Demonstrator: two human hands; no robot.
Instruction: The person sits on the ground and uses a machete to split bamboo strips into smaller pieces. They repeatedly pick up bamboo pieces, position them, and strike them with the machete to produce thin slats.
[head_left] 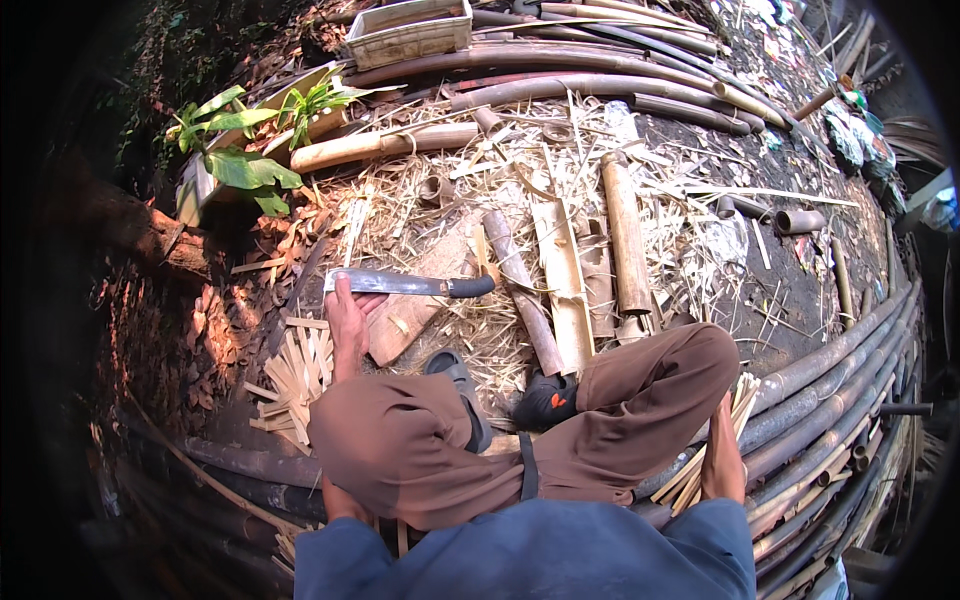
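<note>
My left hand [350, 318] holds a machete [395, 284] by the end of its blade, the thumb on top and the fingers underneath. Its dark curved handle points right, above a flat wooden block [408, 328] on the ground. Beside my right knee, my right hand [722, 455] reaches down to a bunch of thin bamboo strips [744, 396]. The fingers there are hidden, so whether they grip the strips does not show. More split strips [298, 372] lie fanned out next to my left knee.
Cut bamboo pieces [626, 235] and a split half [560, 270] lie ahead of my feet among shavings. Long bamboo poles [830, 375] are stacked at the right, with others across the back. A pale crate [410, 38] stands behind; a leafy plant [245, 165] grows at the left.
</note>
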